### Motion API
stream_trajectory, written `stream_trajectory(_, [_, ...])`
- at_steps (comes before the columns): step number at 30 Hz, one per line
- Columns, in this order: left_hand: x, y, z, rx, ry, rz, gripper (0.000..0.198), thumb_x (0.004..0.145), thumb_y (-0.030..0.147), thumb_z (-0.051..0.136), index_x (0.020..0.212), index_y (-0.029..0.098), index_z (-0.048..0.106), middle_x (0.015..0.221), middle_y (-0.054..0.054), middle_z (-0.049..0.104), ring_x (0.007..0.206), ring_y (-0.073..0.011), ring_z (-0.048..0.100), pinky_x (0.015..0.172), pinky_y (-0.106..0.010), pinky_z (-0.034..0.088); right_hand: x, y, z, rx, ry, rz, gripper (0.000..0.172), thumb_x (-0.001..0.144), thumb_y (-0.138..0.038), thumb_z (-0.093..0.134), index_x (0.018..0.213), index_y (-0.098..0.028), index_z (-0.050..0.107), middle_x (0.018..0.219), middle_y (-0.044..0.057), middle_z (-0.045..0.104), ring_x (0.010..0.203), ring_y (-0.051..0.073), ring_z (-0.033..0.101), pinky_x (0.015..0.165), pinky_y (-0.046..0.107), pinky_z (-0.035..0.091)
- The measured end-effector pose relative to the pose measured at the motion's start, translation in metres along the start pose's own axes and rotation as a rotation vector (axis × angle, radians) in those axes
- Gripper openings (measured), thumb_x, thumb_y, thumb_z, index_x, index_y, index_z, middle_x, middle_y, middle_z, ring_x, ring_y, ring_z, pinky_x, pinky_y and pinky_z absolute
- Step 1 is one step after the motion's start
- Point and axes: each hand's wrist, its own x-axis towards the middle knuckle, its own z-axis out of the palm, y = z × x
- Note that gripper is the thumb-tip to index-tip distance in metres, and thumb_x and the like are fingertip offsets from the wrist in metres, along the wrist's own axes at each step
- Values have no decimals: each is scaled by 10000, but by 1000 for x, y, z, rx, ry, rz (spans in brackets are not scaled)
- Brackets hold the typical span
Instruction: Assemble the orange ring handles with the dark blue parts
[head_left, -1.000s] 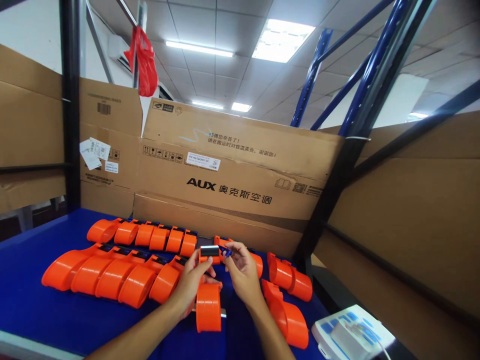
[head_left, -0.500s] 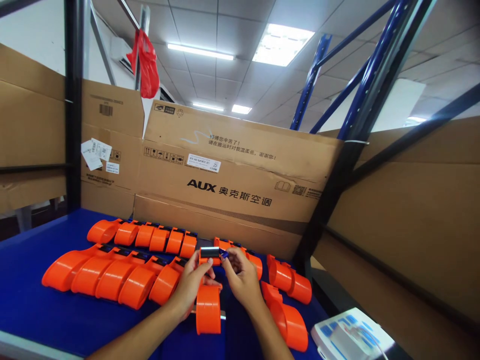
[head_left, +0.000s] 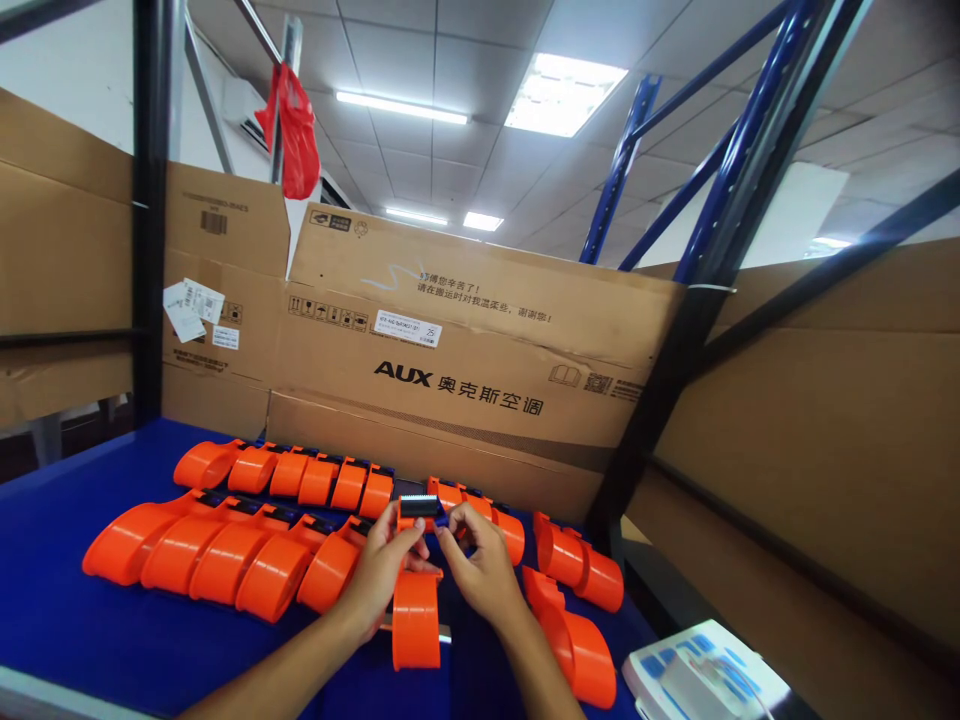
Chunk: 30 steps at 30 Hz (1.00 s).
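Note:
An orange tape dispenser (head_left: 416, 620) is gripped by my left hand (head_left: 382, 565), its round body hanging below the fingers. At its upper end a black plate with a pale toothed cutting edge (head_left: 418, 505) faces me. A small dark-blue piece (head_left: 441, 514) sits against the right end of that plate. My right hand (head_left: 474, 555) is closed, with thumb and forefinger pinched at this blue piece; the fingertips partly hide it. Under the dispenser, a flat metallic strip (head_left: 445, 634) shows at its sides.
Two rows of orange dispensers (head_left: 221, 560) stand on the blue table (head_left: 45, 530) to the left, with more dispensers (head_left: 591, 655) on the right. A white device with blue keys (head_left: 705, 665) lies at the right edge. Cardboard (head_left: 465, 440) and dark posts (head_left: 150, 300) border the table.
The blue piece in my right fingers has moved slightly left, closer against the end of the toothed plate. My right hand has shifted a little left with it; my left hand keeps its hold.

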Motion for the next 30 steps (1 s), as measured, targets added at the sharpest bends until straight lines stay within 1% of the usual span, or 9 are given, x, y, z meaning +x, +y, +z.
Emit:
stream_trajectory(9, [2, -3, -1, 22, -24, 60, 466, 722, 397, 829, 1069, 200, 588, 680, 34, 630, 653, -172, 683, 605, -254, 558, 0, 3, 0, -37, -35, -96, 214, 946, -301, 561, 762, -219, 490, 744, 7, 550, 675, 163, 498, 618, 269, 381])
stream_trajectory(13, [1, -3, -2, -73, 7, 2, 428, 717, 381, 838, 1021, 207, 591, 674, 44, 634, 615, -160, 683, 621, -262, 559, 0, 4, -5, 33, -97, -82, 168, 925, -331, 589, 808, -218, 546, 779, 17, 585, 709, 178, 523, 645, 279, 408])
stream_trajectory(15, [-1, -1, -1, -150, 12, -69, 394, 741, 394, 818, 999, 209, 585, 702, 34, 656, 597, -167, 695, 618, -280, 563, 0, 5, -7, 140, -98, -31, 182, 935, -370, 564, 831, -220, 567, 781, 20, 600, 726, 189, 547, 662, 287, 431])
stream_trajectory(18, [-5, 1, 0, -226, -37, -182, 376, 774, 398, 787, 1023, 206, 582, 786, -7, 706, 611, -200, 724, 609, -312, 573, 3, 6, -7, 336, -14, 110, 267, 960, -473, 505, 893, -229, 589, 812, 25, 623, 758, 205, 583, 693, 304, 471])
stream_trajectory(20, [-7, 2, 2, -235, -103, -249, 437, 793, 382, 771, 1141, 219, 564, 885, -48, 738, 620, -218, 736, 585, -322, 573, 6, 5, -7, 447, -8, 192, 310, 938, -534, 534, 1022, -247, 618, 923, 36, 658, 844, 224, 612, 765, 334, 504])
stream_trajectory(22, [-9, 4, 3, -223, -177, -292, 575, 817, 379, 750, 1314, 259, 487, 979, -83, 751, 622, -237, 743, 558, -336, 571, 8, 4, -8, 566, -91, 251, 398, 901, -576, 574, 1160, -278, 619, 1094, 50, 663, 967, 255, 626, 830, 381, 526])
stream_trajectory(26, [-12, 8, 5, -181, -229, -302, 796, 839, 357, 742, 1503, 315, 305, 1034, -106, 757, 610, -232, 742, 574, -352, 583, 8, 3, -8, 784, -234, 354, 498, 847, -634, 605, 1217, -302, 621, 1234, 64, 627, 1058, 303, 626, 757, 416, 571])
stream_trajectory(28, [-13, 11, 7, -150, -226, -264, 826, 812, 317, 778, 1505, 303, 329, 1072, -115, 753, 657, -227, 753, 600, -330, 588, 8, 4, -7, 798, -207, 367, 494, 834, -632, 627, 1195, -294, 626, 1173, 62, 650, 1024, 295, 636, 733, 391, 568])
stream_trajectory(30, [-15, 14, 9, -96, -246, -206, 774, 773, 292, 817, 1449, 261, 440, 1140, -133, 737, 726, -233, 765, 611, -296, 590, 7, 4, -4, 758, -142, 360, 457, 843, -619, 637, 1158, -288, 626, 1078, 47, 670, 967, 267, 641, 729, 351, 550])
